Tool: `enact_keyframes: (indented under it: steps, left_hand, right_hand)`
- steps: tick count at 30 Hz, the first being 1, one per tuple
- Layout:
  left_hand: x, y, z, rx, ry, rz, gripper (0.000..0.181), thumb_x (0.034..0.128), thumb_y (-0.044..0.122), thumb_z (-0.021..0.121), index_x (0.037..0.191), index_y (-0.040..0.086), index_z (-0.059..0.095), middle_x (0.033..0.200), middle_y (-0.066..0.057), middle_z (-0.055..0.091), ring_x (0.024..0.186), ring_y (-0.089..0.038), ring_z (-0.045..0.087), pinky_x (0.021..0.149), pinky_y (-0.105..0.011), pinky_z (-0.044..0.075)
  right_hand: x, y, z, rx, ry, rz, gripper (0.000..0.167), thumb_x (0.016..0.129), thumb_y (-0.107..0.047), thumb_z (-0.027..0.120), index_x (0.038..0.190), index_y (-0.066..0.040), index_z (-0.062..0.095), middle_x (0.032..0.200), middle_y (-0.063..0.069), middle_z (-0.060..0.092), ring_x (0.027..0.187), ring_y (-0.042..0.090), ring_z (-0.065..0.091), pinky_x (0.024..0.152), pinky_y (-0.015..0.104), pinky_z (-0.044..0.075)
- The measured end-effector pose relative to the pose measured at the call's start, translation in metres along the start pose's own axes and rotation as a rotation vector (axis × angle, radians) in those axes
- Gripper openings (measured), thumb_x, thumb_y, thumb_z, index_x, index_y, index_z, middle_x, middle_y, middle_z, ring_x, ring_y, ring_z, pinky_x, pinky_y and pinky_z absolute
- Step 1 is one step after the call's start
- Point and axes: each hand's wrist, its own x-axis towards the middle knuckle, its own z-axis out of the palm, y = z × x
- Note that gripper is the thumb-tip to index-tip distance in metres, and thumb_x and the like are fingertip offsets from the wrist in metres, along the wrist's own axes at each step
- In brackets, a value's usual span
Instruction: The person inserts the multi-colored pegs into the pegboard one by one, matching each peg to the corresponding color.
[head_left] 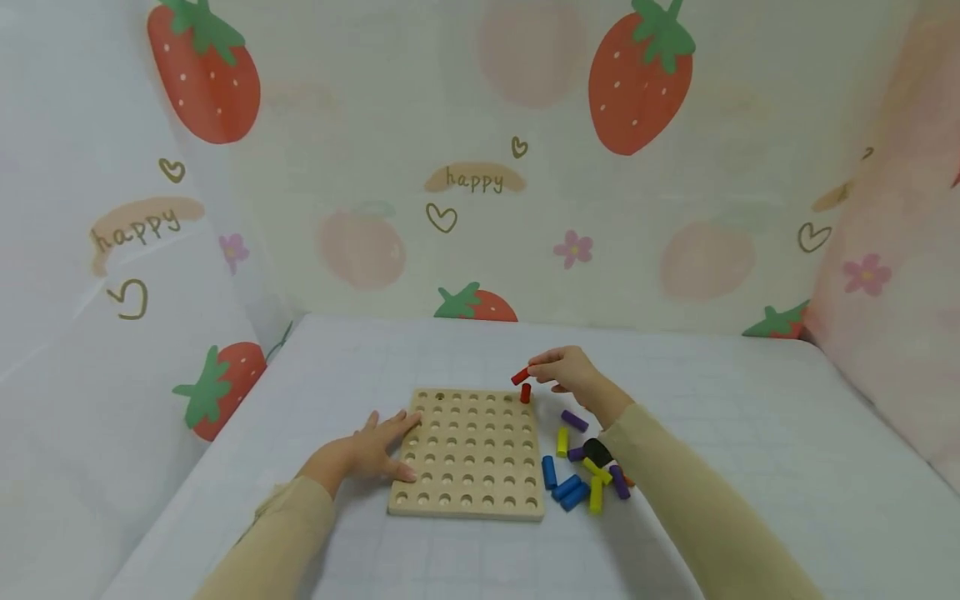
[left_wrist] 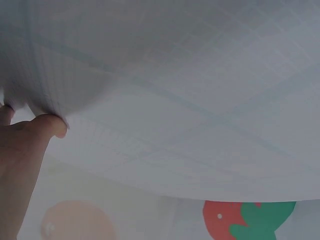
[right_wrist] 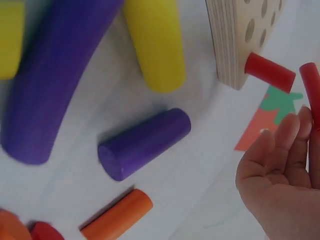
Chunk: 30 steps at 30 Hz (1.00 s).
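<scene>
A square wooden pegboard (head_left: 472,450) with rows of round holes lies on the table. One red peg (head_left: 526,393) stands upright in its far right corner hole; the right wrist view shows this red peg (right_wrist: 270,72) too. Just above that corner, my right hand (head_left: 576,375) pinches a second red peg (head_left: 521,376), held at a slant and apart from the board. My left hand (head_left: 371,452) rests on the board's left edge with its fingers spread. In the left wrist view only part of the left hand (left_wrist: 22,155) shows, at the left side.
Right of the board lies a loose pile of blue pegs (head_left: 574,493), yellow pegs (head_left: 562,442) and purple pegs (head_left: 574,420). A black object (head_left: 597,452) sits partly under the right sleeve. An orange peg (right_wrist: 117,215) shows in the right wrist view.
</scene>
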Motion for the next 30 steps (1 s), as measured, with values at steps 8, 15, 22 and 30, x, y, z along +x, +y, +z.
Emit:
enact_keyframes:
  steps: [8,15,22,30]
  left_hand:
    - [0.004,0.002,-0.004,-0.015,-0.003,-0.004,0.097,0.0802,0.035,0.079,0.154,0.005,0.023,0.157,-0.027,0.014,0.14,-0.055,-0.005,0.107,-0.072,0.004]
    - [0.002,0.003,-0.003,-0.005,0.005,-0.004,0.096,0.0797,0.034,0.079,0.153,0.005,0.025,0.157,-0.026,0.015,0.14,-0.056,-0.003,0.106,-0.073,0.005]
    - [0.003,0.001,-0.002,0.007,0.003,-0.004,0.097,0.0793,0.036,0.079,0.154,0.006,0.025,0.157,-0.026,0.016,0.14,-0.056,-0.002,0.107,-0.073,0.006]
    - [0.004,0.002,-0.004,0.004,-0.001,-0.008,0.096,0.0796,0.036,0.079,0.153,0.006,0.025,0.157,-0.027,0.015,0.14,-0.056,-0.002,0.107,-0.072,0.006]
  right_hand:
    - [0.008,-0.003,0.011,-0.056,0.011,0.005,0.025,0.092,-0.013,0.067,0.113,0.002,0.068,0.115,0.014,0.066,0.112,0.031,0.055,0.094,0.047,0.046]
    - [0.015,0.004,0.02,-0.113,0.023,0.019,0.023,0.09,-0.013,0.07,0.109,0.0,0.07,0.112,0.013,0.067,0.11,0.03,0.056,0.093,0.047,0.047]
    - [0.017,0.003,0.025,-0.159,0.026,0.013,0.021,0.09,-0.012,0.07,0.107,0.0,0.07,0.109,0.012,0.067,0.107,0.029,0.057,0.088,0.045,0.049]
    - [0.014,-0.007,0.022,-0.27,-0.03,-0.054,0.019,0.09,-0.011,0.07,0.104,0.002,0.071,0.093,0.007,0.069,0.091,0.022,0.055,0.071,0.032,0.048]
